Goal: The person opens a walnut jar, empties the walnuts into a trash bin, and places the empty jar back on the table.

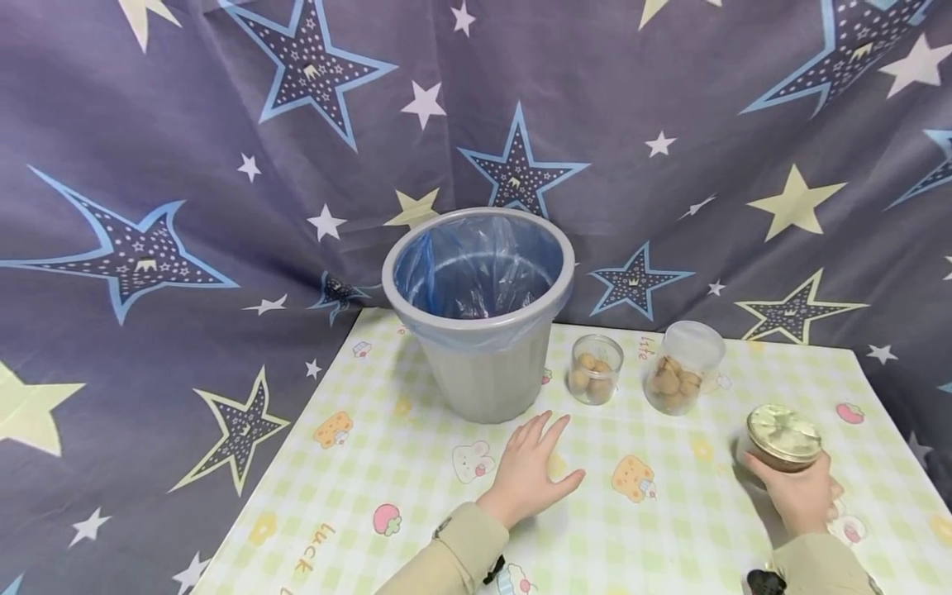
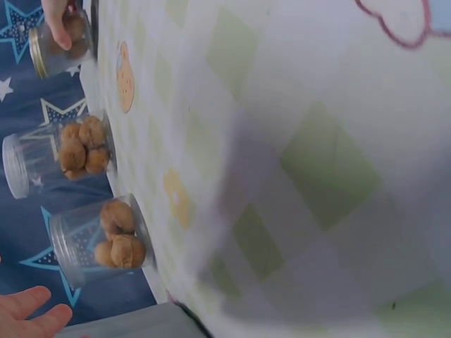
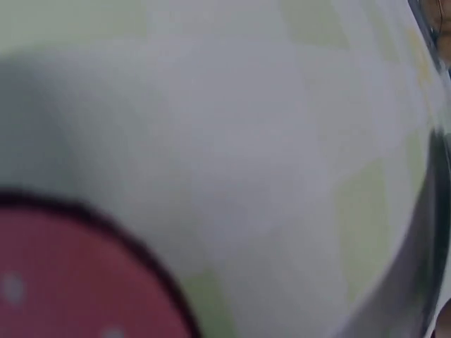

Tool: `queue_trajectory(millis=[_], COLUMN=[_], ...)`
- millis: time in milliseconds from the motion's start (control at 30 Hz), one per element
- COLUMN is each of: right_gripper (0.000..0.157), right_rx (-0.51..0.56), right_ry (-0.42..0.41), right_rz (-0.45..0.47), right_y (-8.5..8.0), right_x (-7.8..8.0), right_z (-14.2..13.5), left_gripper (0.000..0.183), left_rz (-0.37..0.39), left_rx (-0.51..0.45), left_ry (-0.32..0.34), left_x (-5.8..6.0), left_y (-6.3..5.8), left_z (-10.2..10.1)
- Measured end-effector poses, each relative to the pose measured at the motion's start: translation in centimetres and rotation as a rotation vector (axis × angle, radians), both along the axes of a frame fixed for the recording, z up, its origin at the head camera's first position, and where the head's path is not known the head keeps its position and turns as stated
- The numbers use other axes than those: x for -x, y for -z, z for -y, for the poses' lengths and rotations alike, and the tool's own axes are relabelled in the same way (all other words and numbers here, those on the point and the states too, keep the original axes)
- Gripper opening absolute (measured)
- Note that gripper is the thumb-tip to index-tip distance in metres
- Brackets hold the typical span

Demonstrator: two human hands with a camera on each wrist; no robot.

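Note:
My right hand point(image 1: 805, 494) grips a clear jar with a gold lid point(image 1: 784, 434) at the right of the table. Brown round pieces show inside this jar point(image 2: 76, 44) in the left wrist view. My left hand point(image 1: 530, 475) has its fingers spread, holds nothing and is in front of the bin. Beyond it, a short clear jar point(image 1: 595, 372) contains a few brown walnut-like pieces. A taller clear jar point(image 1: 680, 376) to its right has several such pieces; both stand upright. The right wrist view mostly shows blurred tablecloth.
A grey bin point(image 1: 487, 372) with a blue plastic liner point(image 1: 483, 273) stands at the back left of the table. The tabletop has a green-checked cloth point(image 1: 416, 471) with cartoon prints. Behind it hangs a dark star-patterned curtain point(image 1: 632, 190).

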State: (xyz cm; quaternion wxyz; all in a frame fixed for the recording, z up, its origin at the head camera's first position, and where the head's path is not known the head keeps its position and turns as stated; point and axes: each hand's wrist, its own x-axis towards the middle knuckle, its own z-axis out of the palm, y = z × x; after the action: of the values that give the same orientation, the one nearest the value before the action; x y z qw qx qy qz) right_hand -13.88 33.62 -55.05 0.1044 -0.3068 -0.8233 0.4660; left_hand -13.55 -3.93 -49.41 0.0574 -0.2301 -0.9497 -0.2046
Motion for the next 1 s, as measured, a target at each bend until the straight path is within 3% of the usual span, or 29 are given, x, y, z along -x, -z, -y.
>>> queue_trajectory(millis=[300,567,800,1000], right_gripper=[0.091,0.089,0.093,0.092], right_rx=[-0.159,-0.247,-0.255,-0.273], right_ry=[-0.207,-0.335,-0.460,-0.522], right_rz=[-0.228,-0.297,-0.297,-0.360], right_y=[-0.6,-1.4,-1.7,-2.1], right_x=[0.0,-0.2,-0.8,-1.0], right_z=[1.4,2.6,4.5,6.2], left_gripper=[0.074,0.074,0.074,0.077], left_rz=[-0.015,-0.035,-0.059,-0.057], left_rx=[0.012,0.006,-0.006,-0.020], left_ry=[-0.007,0.003,0.013,0.030], left_x=[0.5,0.7,0.7,0.9], left_y=[-0.1,-0.1,-0.5,-0.6], left_z=[0.4,0.5,0.4,0.1])
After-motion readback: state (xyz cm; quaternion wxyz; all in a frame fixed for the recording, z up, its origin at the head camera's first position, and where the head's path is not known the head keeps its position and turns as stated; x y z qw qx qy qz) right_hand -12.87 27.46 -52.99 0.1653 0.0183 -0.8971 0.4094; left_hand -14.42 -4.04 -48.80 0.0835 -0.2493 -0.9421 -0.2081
